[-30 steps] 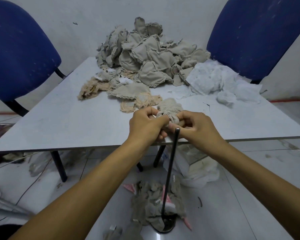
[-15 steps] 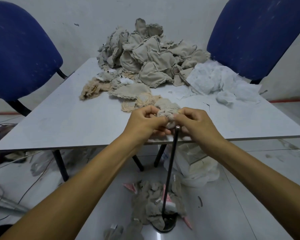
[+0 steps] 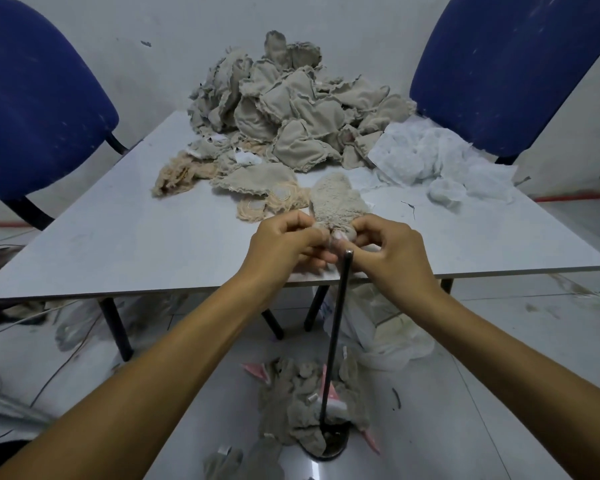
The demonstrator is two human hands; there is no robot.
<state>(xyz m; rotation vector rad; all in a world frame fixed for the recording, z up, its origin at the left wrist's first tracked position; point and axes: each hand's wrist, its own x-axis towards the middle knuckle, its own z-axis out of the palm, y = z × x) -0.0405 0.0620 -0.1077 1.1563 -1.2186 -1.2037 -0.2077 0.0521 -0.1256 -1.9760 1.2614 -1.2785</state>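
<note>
While both hands [image 3: 286, 242] [image 3: 390, 249] pinch its lower edge, the fuzzy cloth piece [image 3: 335, 202] rises above their fingertips

A grey table [image 3: 118, 237] stands against a white wall [image 3: 153, 64]. At its far edge lies a big heap [image 3: 291, 109] of beige cloth pieces with frayed edges. Just right of the heap, touching it, is crumpled white netting [image 3: 430, 157]. In front of the heap lie a flat beige piece [image 3: 257, 178], a peach frayed clump [image 3: 181, 171] to its left and round peach patches [image 3: 274, 199] just beside it. A blue chair [image 3: 39, 109] stands at the left of the table and another [image 3: 516, 64] at the right. On the tiled floor [image 3: 534, 341] lies a small pile [image 3: 291, 396] of grey pieces with pink bits. A white bag [image 3: 388, 327] sits under the table's near edge. Cables [image 3: 14, 393] trail at the left.
</note>
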